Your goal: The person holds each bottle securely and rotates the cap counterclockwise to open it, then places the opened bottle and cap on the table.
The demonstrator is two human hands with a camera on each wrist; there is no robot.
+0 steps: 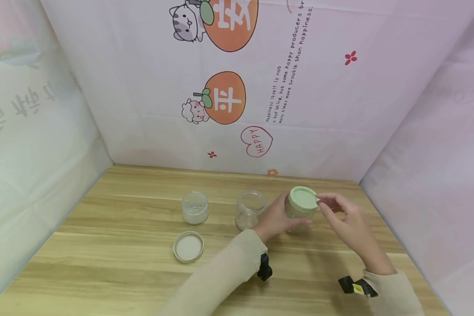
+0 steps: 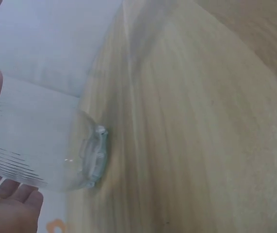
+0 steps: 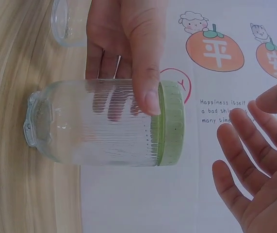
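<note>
bright, soft light; blurred left-wrist view

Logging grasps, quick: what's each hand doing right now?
Left hand: grips the clear ribbed glass jar with green lid.
Right hand: open, beside the lid, holding nothing.

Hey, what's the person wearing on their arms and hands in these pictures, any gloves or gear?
No gloves: the left hand and right hand are bare, with no rings visible. Both arms wear long, loose sleeves in a pale beige or cream fabric reaching the wrists. A small black device sits at the left wrist, and a black device with a yellow marking sits at the right wrist.
</note>
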